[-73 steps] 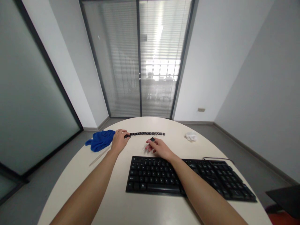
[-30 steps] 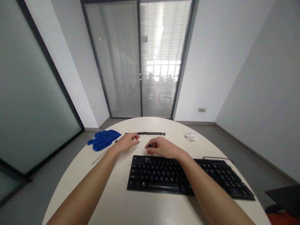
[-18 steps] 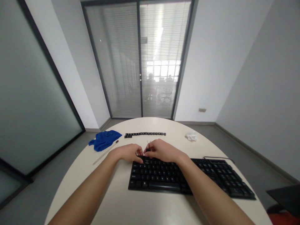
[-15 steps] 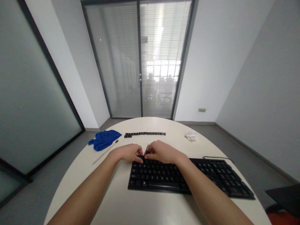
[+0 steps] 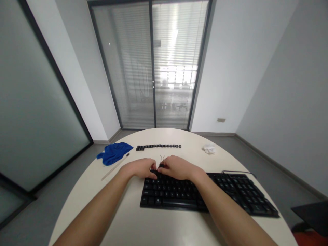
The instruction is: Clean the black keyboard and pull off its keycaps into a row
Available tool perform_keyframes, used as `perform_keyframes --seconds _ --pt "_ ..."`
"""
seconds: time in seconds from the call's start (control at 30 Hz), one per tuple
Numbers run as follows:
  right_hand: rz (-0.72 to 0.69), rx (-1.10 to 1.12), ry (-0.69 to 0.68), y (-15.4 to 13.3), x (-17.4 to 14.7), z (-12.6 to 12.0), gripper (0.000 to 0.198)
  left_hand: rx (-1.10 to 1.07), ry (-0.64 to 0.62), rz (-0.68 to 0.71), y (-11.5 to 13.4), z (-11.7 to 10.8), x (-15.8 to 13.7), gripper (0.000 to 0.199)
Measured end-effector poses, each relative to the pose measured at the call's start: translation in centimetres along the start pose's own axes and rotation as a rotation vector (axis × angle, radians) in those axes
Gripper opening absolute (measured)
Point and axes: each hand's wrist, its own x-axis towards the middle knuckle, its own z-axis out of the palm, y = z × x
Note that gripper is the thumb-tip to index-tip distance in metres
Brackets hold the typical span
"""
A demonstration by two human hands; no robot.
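A black keyboard [image 5: 176, 203] lies on the round table, its right part crossed by my right forearm. At its back left corner, my left hand [image 5: 143, 168] has thumb and fingers closed on the edge. Right beside it, my right hand [image 5: 178, 167] pinches a wire keycap puller [image 5: 161, 165]. The puller's dark handle sits between the fingers and its two thin wire prongs point up and away from me. Some keys under and behind my right hand are hidden.
A row of loose black keycaps [image 5: 159, 146] lies farther back, with several more in a short second row at its left end. To the left are a blue cloth [image 5: 114, 153] and a thin brush [image 5: 115, 166]. A crumpled white tissue [image 5: 209, 149] lies at the back right.
The puller has turned in my right hand, so its wire prongs now stand out clearly above the fingers. My left hand has barely shifted at the keyboard's corner.
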Motion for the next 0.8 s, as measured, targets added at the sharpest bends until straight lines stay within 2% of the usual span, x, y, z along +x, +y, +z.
perform_keyframes --seconds 0.27,0.57,0.63,0.8 --pt "0.012 0.161 -0.015 1.5 0.6 0.9 0.044 0.003 0.012 -0.005 0.0 0.2 0.0 0.041" --pt "0.054 0.037 0.011 0.1 0.2 0.7 0.042 -0.028 0.022 0.014 -0.5 0.5 0.2 0.044" --pt "0.05 0.116 0.007 0.6 0.4 0.8 0.037 -0.026 0.02 0.01 -0.5 0.6 0.2 0.045" --pt "-0.053 0.503 -0.083 2.5 0.9 1.5 0.029 -0.021 0.013 0.001 -0.5 0.5 0.2 0.043"
